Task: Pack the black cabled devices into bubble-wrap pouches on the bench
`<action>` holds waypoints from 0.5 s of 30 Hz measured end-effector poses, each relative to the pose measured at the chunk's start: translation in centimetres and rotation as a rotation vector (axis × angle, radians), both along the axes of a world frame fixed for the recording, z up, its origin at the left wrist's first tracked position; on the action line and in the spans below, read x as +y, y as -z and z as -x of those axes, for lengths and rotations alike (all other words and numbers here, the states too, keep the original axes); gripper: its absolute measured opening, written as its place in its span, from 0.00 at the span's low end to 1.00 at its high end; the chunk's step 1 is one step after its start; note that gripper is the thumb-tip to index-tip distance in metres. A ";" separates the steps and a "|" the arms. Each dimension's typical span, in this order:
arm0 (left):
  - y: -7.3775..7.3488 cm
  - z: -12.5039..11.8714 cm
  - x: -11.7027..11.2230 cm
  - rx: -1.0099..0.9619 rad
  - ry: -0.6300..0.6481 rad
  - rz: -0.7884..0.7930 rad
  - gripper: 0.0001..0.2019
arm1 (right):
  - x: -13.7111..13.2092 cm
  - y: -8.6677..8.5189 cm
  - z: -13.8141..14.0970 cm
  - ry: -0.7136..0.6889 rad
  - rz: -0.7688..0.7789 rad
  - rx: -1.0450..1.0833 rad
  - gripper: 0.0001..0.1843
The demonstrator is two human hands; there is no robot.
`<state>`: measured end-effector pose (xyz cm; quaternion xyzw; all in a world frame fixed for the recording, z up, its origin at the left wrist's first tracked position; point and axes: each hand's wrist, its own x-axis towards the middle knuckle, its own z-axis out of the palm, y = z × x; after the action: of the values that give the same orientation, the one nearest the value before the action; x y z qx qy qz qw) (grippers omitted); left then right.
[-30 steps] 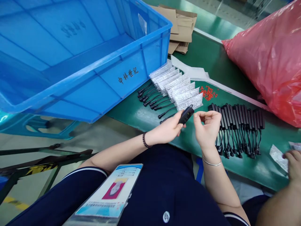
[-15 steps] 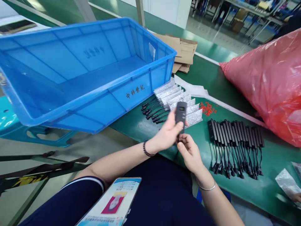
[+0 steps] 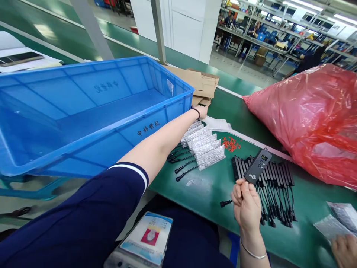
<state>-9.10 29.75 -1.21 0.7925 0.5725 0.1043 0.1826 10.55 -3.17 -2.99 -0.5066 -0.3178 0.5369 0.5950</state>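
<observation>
My right hand (image 3: 247, 203) pinches the lower end of a small black handheld device (image 3: 258, 165), which has a little display, buttons and a short cable with a plug. It is held above a row of similar black devices (image 3: 279, 175) with cables hanging toward me. My left hand (image 3: 201, 111) reaches past the blue crate's corner, beside folded cardboard pieces (image 3: 208, 85) and white sheets (image 3: 216, 123); its fingers are mostly hidden. Below that arm lie several silver bubble-wrap pouches (image 3: 210, 150) with black cables sticking out.
The large blue crate (image 3: 164, 124) stands at the left. Small red rings (image 3: 231, 144) lie in a pile mid-table. A big red plastic bag (image 3: 306, 111) takes up the right. Another person's hand (image 3: 344, 247) touches clear bubble bags (image 3: 333, 227) at the lower right edge.
My left hand has let go of the device and stretched forward to the cardboard. My right hand has carried the device right, over the row. The view has tilted up.
</observation>
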 end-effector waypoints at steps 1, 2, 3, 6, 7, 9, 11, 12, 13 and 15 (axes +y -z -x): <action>0.0 -0.2 0.4 0.025 -0.018 0.026 0.24 | 0.1 0.1 -0.1 0.008 0.006 0.015 0.14; -0.1 -0.3 0.8 0.044 -0.038 0.045 0.24 | 0.1 0.1 -0.2 0.019 0.009 0.029 0.13; -0.4 -0.2 1.2 0.054 -0.060 0.050 0.23 | 0.3 0.2 -0.4 0.028 0.009 0.040 0.13; -1.8 0.6 1.3 0.018 -0.102 -0.017 0.17 | 0.6 0.4 -0.5 0.026 -0.013 0.057 0.14; -2.3 1.1 0.9 -0.014 -0.112 -0.058 0.16 | 0.7 0.5 -0.5 0.012 -0.028 0.059 0.14; -3.3 2.0 -0.7 -0.070 -0.122 -0.148 0.14 | 0.8 0.7 -0.2 -0.029 -0.057 0.050 0.15; -3.6 2.8 -3.4 -0.230 -0.125 -0.182 0.11 | 1.0 0.9 0.4 -0.084 -0.080 0.011 0.15; -3.5 3.0 -5.0 -0.388 -0.123 -0.146 0.09 | 1.0 0.9 0.7 -0.112 -0.090 -0.021 0.15; -3.1 3.0 -6.7 -0.653 -0.126 -0.063 0.08 | 1.1 1.0 1.0 -0.141 -0.102 -0.058 0.15; -2.1 2.8 -10.1 -1.234 -0.133 0.159 0.08 | 1.2 1.0 1.6 -0.200 -0.129 -0.145 0.16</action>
<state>-11.85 19.67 0.88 0.5328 0.4158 0.5110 0.5312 8.96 -1.97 -3.98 -0.4705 -0.4428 0.5339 0.5455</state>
